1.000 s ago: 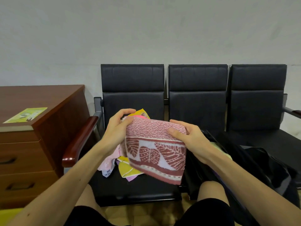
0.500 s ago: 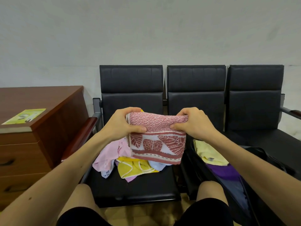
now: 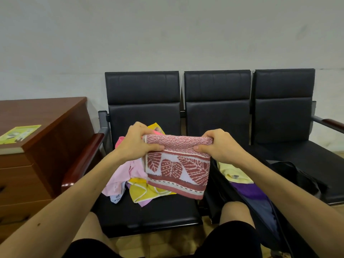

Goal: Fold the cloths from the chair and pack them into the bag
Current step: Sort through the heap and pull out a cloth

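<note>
Red towel [image 3: 177, 168] is gripped at its folded top edge by left hand [image 3: 138, 144] and right hand [image 3: 218, 145], held above cloth pile [image 3: 130, 183].

bag [image 3: 301, 170] — partly behind right forearm [image 3: 279, 183] | cloth pile [image 3: 126, 175] — partly behind towel [image 3: 178, 170]

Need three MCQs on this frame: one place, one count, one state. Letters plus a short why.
1. Where does the heap of loose pastel cloths lie?
A. left seat of the black padded bench
B. middle seat
C. wooden cabinet top

2. How many backrests does the bench show?
A. two
B. three
C. four

3. How is the red leaf-patterned towel held?
A. lying flat on a seat
B. by one hand alone
C. left hand and right hand each pinch its top edge

Key: 1 A, the heap rests on the left cushion; 2 B, three backrests stand side by side; 3 C, fingers curl over both upper corners and it hangs.
</note>
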Available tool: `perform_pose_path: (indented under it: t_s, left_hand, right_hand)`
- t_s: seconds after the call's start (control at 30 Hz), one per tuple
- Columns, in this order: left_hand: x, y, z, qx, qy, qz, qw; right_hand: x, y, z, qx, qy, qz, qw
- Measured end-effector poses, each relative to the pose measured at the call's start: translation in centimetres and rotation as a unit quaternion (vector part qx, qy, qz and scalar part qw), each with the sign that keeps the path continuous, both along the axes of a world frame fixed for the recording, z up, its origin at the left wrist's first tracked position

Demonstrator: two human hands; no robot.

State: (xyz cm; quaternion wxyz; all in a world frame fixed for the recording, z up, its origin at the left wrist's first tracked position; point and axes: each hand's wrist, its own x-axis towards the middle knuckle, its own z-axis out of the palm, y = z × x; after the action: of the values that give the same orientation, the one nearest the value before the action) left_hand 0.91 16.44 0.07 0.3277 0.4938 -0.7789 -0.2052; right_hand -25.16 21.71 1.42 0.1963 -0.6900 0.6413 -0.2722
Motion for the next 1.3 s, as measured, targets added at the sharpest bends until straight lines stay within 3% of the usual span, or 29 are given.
perform_pose_path:
  t_s: [0.1, 0.2, 0.33, 0.43, 0.53, 0.6, 0.67, 0.83, 0.97, 1.13, 1.3]
  left_hand:
    - [-0.6, 0.4, 0.0, 0.114, 0.21, -0.051, 0.97]
    - [-2.3, 0.3, -0.9, 0.18, 0.341, -0.041, 0.922]
    - [-5.4, -1.5, -4.7, 0.274, 0.38, 0.003, 0.884]
    - [-7.5, -3.2, -8.8, 0.383, 0.415, 0.013, 0.825]
    - [-9.9, -3.8, -13.7, 0.526, 0.442, -0.006, 0.727]
    - [-12.2, -3.4, -16.9, 0.592, 0.406, -0.05, 0.695]
    - [-15.0, -3.2, -19.1, 0.603, 0.351, -0.099, 0.71]
    - [-22.8, -6.9, -21.2, 0.458, 0.258, -0.102, 0.844]
    - [-28.7, -13.5, -22.2, 0.342, 0.199, -0.101, 0.913]
    - [-34.1, -20.3, -25.4, 0.313, 0.132, -0.042, 0.94]
    - [-36.6, -23.8, -29.1, 0.331, 0.058, -0.041, 0.941]
  right_hand:
    - [-1.3, 1.1, -1.9, -0.002, -0.226, 0.059, 0.972]
    - [-1.2, 2.2, -6.3, 0.087, -0.434, 0.066, 0.894]
    - [0.4, 3.5, -11.8, 0.165, -0.509, 0.005, 0.845]
    - [-1.6, 3.1, -14.0, 0.147, -0.535, -0.064, 0.83]
    - [-5.0, 1.9, -15.8, 0.145, -0.509, -0.093, 0.844]
    - [-7.3, 1.1, -16.7, 0.133, -0.476, -0.112, 0.862]
    - [-10.1, 0.3, -17.6, 0.115, -0.441, -0.129, 0.88]
    - [-18.8, -4.3, -19.6, 0.123, -0.282, -0.157, 0.938]
    - [-24.4, -11.2, -20.7, 0.082, -0.153, -0.18, 0.968]
    - [-27.6, -19.0, -23.6, 0.087, 0.043, -0.181, 0.979]
    - [-29.3, -22.3, -27.3, 0.151, 0.152, -0.149, 0.965]
